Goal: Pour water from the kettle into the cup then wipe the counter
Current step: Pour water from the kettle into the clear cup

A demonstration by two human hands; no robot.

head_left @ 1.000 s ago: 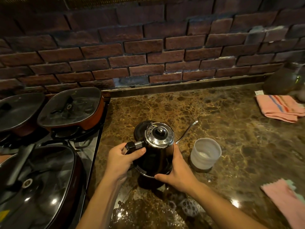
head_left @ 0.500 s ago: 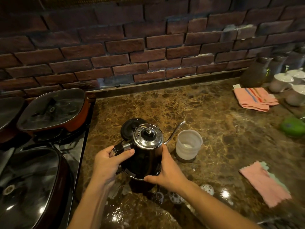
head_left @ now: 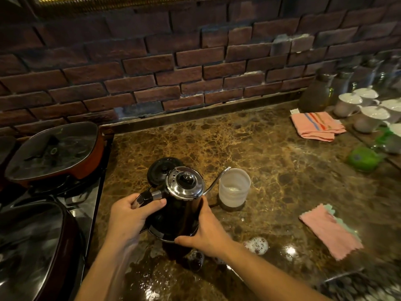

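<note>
A black gooseneck kettle point(head_left: 180, 211) with a chrome lid is held above the brown marble counter point(head_left: 271, 161), tilted slightly right. My left hand point(head_left: 130, 216) grips its handle. My right hand point(head_left: 204, 231) supports the lower right side of its body. The thin spout tip reaches the rim of a translucent white cup point(head_left: 234, 187) standing just to the right. The kettle's round black base point(head_left: 161, 170) lies behind it. A pink cloth point(head_left: 329, 232) lies flat at the right. Foamy wet patches point(head_left: 257, 245) sit near the front edge.
Lidded pans point(head_left: 54, 148) stand on the stove at the left. A folded striped pink towel point(head_left: 316, 126), white cups point(head_left: 366, 114), jars and a green object point(head_left: 363, 158) crowd the back right. A brick wall runs behind the counter.
The view has shifted right, showing more of the counter's right side. The kettle stays held in both hands, with its spout now closer to the cup rim.
</note>
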